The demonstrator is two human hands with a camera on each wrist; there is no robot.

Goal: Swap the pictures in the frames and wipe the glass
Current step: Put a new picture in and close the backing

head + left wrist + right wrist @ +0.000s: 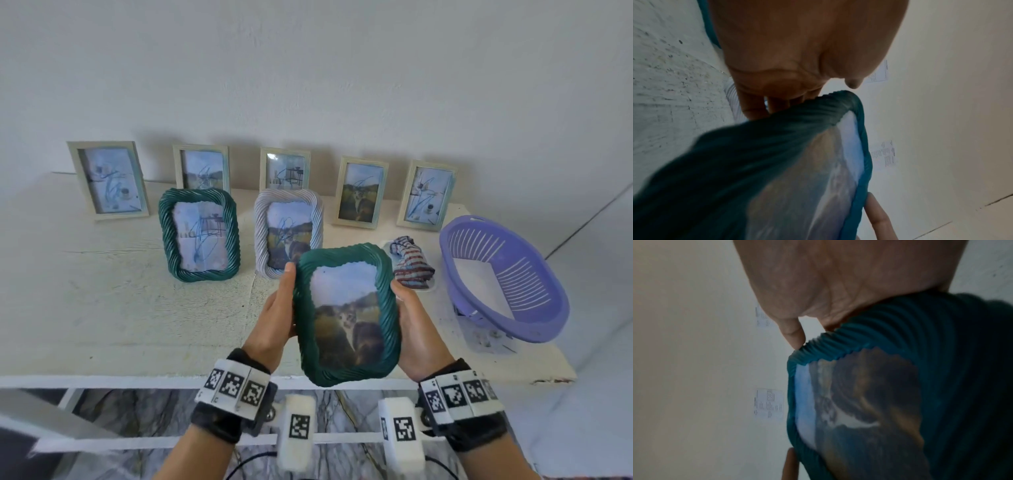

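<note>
I hold a green twisted-rope frame [346, 315] with a cat picture, face up, above the table's front edge. My left hand [277, 318] grips its left side, thumb along the rim, and my right hand [411, 325] grips its right side. The left wrist view shows the green frame [760, 162] under my left hand [797, 48], fingers curled behind it. The right wrist view shows the same frame [890, 386] under my right hand [838, 280]. A second green frame [198, 236] and a white rope frame [289, 229] stand on the table. A striped cloth [411, 262] lies to the right.
Several pale flat frames, one of them [108, 180], lean against the wall at the back of the white table [102, 308]. A purple plastic basket [503, 277] lies tipped at the table's right end. Papers lie under the basket.
</note>
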